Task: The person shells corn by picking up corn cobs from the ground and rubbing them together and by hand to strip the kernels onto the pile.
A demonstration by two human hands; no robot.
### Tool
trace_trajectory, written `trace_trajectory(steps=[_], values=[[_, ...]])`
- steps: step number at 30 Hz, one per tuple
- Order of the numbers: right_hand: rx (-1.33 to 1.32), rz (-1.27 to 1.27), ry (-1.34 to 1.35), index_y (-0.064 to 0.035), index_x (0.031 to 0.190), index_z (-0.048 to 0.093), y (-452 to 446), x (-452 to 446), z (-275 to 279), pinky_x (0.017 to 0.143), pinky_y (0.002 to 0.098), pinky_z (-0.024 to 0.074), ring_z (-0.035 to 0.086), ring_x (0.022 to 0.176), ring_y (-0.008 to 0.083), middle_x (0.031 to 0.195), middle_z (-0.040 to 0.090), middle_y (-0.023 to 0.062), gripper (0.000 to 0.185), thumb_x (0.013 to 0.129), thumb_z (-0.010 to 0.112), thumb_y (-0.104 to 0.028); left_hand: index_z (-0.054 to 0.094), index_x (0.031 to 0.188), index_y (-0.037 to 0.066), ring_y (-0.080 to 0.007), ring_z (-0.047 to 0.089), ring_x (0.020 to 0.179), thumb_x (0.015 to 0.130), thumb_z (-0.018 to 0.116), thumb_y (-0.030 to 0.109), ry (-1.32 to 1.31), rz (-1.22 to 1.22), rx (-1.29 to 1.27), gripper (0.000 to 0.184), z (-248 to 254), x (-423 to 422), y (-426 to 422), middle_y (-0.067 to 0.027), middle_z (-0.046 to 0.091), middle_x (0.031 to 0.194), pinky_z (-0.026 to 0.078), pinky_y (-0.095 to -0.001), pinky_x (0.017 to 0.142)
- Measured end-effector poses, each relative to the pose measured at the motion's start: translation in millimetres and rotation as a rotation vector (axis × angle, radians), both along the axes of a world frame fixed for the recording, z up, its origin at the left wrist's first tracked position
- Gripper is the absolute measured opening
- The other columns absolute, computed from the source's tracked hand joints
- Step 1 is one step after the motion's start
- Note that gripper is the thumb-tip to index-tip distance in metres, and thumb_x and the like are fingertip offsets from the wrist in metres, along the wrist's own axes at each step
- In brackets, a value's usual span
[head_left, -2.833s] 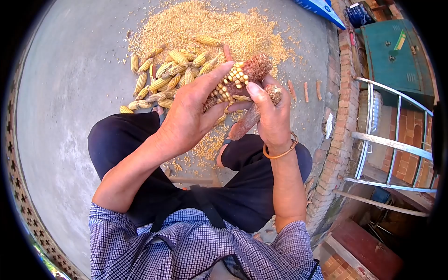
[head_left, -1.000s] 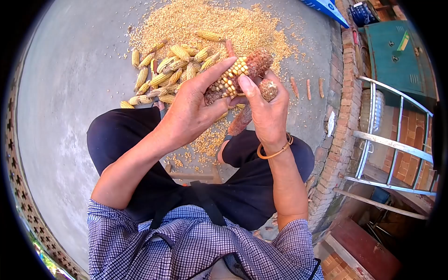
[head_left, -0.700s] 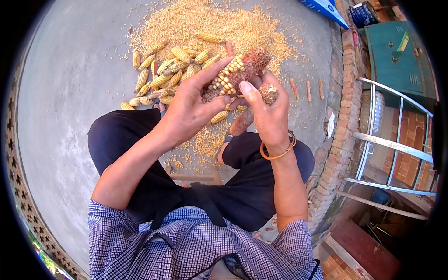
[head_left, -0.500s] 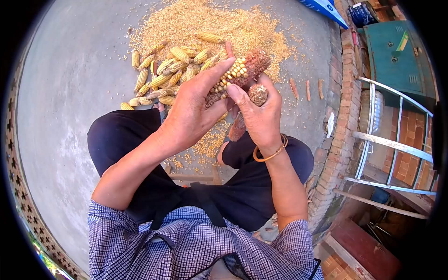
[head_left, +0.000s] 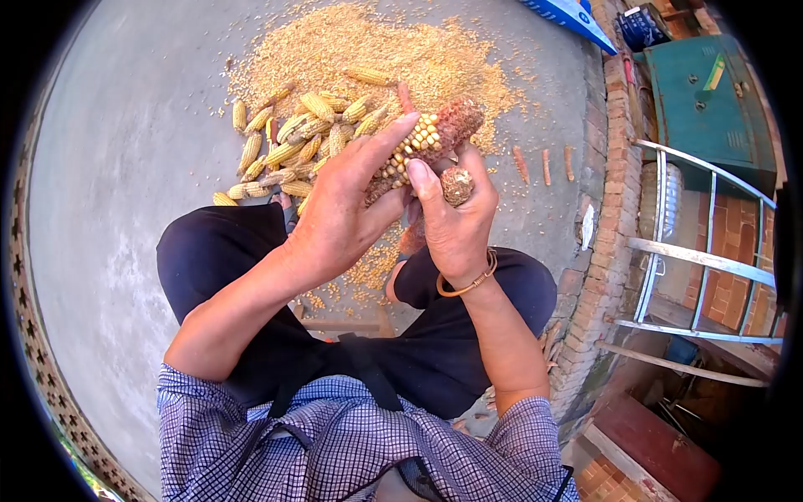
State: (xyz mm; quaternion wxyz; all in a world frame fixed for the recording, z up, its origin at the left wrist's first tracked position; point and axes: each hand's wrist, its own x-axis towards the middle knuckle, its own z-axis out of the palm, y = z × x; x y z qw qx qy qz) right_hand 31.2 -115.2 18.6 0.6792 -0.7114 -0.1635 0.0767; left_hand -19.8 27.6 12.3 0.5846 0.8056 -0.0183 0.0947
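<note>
My left hand is wrapped round a corn cob that keeps a patch of yellow kernels, its reddish upper end stripped. Against this cob, my right hand grips a bare reddish cob, its thumb on the kernels and its fingers partly hidden beneath. Beyond my left hand lies a heap of yellow corn ears. Behind them spreads a wide pile of loose kernels. More kernels are scattered on the ground between my legs.
Several thin bare cobs lie on the floor at the right. A low brick edge runs beside them. Past it are a metal ladder-like frame, a green cabinet and a blue bag or sheet at the top.
My right hand and its bare cob have shifted left and tilted, with the thumb moved down along the kernels. Some kernels on the held cob look fewer. My left hand keeps its hold.
</note>
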Motion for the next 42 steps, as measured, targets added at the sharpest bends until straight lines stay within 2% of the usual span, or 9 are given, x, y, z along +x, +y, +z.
trace_trajectory(steps=[4,10,14,21,24,27,33,36,42], values=[[-0.029,-0.091,-0.097,0.0019,0.114,0.059,1.8,-0.5,-14.8,0.071,0.0249,0.0497,0.062,0.082,0.0082,0.090,0.068,0.0049,0.027,0.092,0.067,-0.012,0.045,0.144,0.005,-0.0179,0.057,0.117,0.084,0.065,-0.008,-0.014,0.018,0.009,0.065,-1.7,-1.7,-4.0,-0.0134,0.061,0.126,0.048,-0.0330,0.098],[0.077,-0.019,0.072,0.0031,0.123,0.056,-1.1,0.3,-4.2,0.062,0.0225,0.0538,0.062,0.086,0.0075,0.094,0.065,0.0055,0.035,0.095,0.066,-0.016,0.038,0.147,0.001,-0.0206,0.058,0.119,0.085,0.065,-0.005,0.079,-0.044,-0.313,0.067,2.1,0.1,3.6,-0.0169,0.058,0.130,0.046,-0.0334,0.100],[0.193,-0.253,0.111,0.0036,0.130,0.053,1.1,11.7,-8.3,0.059,0.0235,0.0557,0.063,0.091,0.0110,0.102,0.063,0.0087,0.039,0.096,0.064,-0.014,0.039,0.145,-0.002,-0.0221,0.057,0.119,0.086,0.071,0.007,-0.007,0.050,0.017,0.068,10.8,-3.9,10.1,-0.0187,0.058,0.129,0.044,-0.0352,0.102],[0.011,-0.070,-0.031,0.0054,0.132,0.051,-18.9,18.1,6.3,0.057,0.0206,0.0478,0.059,0.079,0.0078,0.104,0.064,0.0080,0.044,0.096,0.065,-0.017,0.047,0.133,-0.003,-0.0236,0.062,0.107,0.089,0.070,0.010,-0.051,0.048,0.214,0.052,4.0,-3.6,6.9,-0.0168,0.062,0.115,0.048,-0.0383,0.091],[-0.033,-0.047,-0.123,0.0049,0.135,0.050,-22.0,24.2,1.6,0.060,0.0207,0.0490,0.059,0.080,0.0075,0.107,0.063,0.0079,0.052,0.090,0.071,-0.011,0.048,0.131,-0.003,-0.0230,0.062,0.104,0.090,0.068,0.010,-0.058,0.018,0.191,0.047,1.5,-2.5,3.9,-0.0163,0.062,0.112,0.049,-0.0381,0.088],[0.067,-0.023,0.014,0.0019,0.134,0.053,-19.0,20.6,11.8,0.085,0.0261,0.0519,0.063,0.097,0.0112,0.120,0.064,0.0106,0.063,0.079,0.082,-0.008,0.048,0.131,-0.002,-0.0225,0.062,0.104,0.090,0.068,0.010,0.065,-0.030,0.088,0.047,-0.9,-2.9,2.3,-0.0157,0.062,0.112,0.048,-0.0364,0.088],[-0.035,0.078,-0.144,0.0009,0.136,0.051,-18.4,24.1,7.4,0.093,0.0283,0.0507,0.060,0.112,0.0152,0.137,0.057,0.0148,0.069,0.075,0.084,-0.006,0.049,0.134,0.000,-0.0237,0.063,0.107,0.087,0.071,0.009,0.060,-0.003,0.007,0.052,4.5,0.4,2.2,-0.0165,0.064,0.115,0.049,-0.0345,0.091],[-0.108,0.037,-0.237,0.0025,0.133,0.054,-12.3,20.2,15.6,0.085,0.0262,0.0520,0.060,0.100,0.0126,0.107,0.061,0.0069,0.062,0.078,0.082,-0.004,0.052,0.133,0.002,-0.0274,0.065,0.106,0.084,0.074,0.009,0.036,0.039,0.137,0.054,3.1,0.2,3.3,-0.0178,0.066,0.114,0.050,-0.0360,0.090],[-0.053,0.052,-0.034,0.0035,0.130,0.056,-12.9,17.0,11.6,0.082,0.0261,0.0513,0.061,0.094,0.0118,0.105,0.062,0.0069,0.055,0.081,0.080,-0.009,0.055,0.130,0.004,-0.0304,0.067,0.103,0.083,0.075,0.010,-0.020,0.057,0.269,0.052,2.5,-1.8,6.6,-0.0187,0.066,0.111,0.052,-0.0372,0.087]])
